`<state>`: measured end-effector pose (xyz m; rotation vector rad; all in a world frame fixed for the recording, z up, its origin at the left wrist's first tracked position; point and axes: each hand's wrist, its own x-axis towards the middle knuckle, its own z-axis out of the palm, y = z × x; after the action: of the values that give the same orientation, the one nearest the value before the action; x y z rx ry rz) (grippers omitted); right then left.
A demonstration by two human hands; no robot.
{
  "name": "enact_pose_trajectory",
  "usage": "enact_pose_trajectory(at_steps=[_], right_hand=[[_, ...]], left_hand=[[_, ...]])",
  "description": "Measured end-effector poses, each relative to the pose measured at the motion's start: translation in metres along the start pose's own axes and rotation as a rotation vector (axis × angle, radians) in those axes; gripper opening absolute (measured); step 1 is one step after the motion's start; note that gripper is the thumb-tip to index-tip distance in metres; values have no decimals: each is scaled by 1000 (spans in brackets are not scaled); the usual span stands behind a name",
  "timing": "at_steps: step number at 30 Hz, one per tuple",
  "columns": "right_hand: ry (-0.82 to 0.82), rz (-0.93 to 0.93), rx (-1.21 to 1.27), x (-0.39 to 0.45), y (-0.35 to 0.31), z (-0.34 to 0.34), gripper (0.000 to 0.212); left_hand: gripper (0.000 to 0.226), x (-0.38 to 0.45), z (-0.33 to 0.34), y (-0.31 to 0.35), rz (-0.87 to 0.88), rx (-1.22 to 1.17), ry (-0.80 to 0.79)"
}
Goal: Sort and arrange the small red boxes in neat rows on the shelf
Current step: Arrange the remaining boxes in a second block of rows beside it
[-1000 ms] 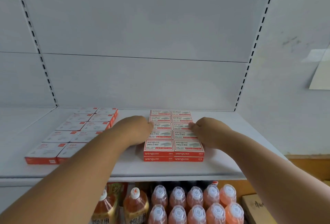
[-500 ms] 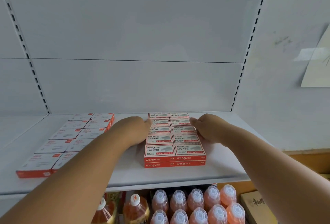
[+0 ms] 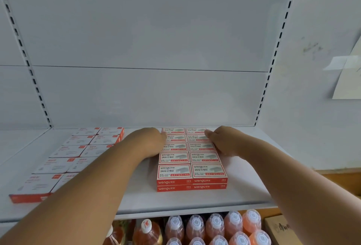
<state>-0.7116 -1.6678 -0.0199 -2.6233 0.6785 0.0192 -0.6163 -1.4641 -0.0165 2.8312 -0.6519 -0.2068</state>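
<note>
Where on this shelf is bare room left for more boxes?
Bare shelf lies right of the red box block, and in a strip between it and the left box group, partly crossed by the left forearm. The front lip is thin.

White shelf (image 3: 140,196) — red boxes (image 3: 192,172)

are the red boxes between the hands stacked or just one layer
Stacked, two layers. The front edge of the red boxes shows two red bands, one above the other, each printed with the brand name. The rows further back cannot be checked.
</note>
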Motion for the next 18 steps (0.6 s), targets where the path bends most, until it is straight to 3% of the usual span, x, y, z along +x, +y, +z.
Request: enact_pose_trajectory(at_steps=[4,9,18], right_hand=[[58,-11,-59,13,-9,-7,58],[34,-32,-122,26,-12,0,54],[26,-36,-175,32,-11,-2,43]], left_hand=[[54,5,-13,8,-38,43,41],[46,17,-10,13,-14,54,-31],[47,27,-5,9,-12,48,5]])
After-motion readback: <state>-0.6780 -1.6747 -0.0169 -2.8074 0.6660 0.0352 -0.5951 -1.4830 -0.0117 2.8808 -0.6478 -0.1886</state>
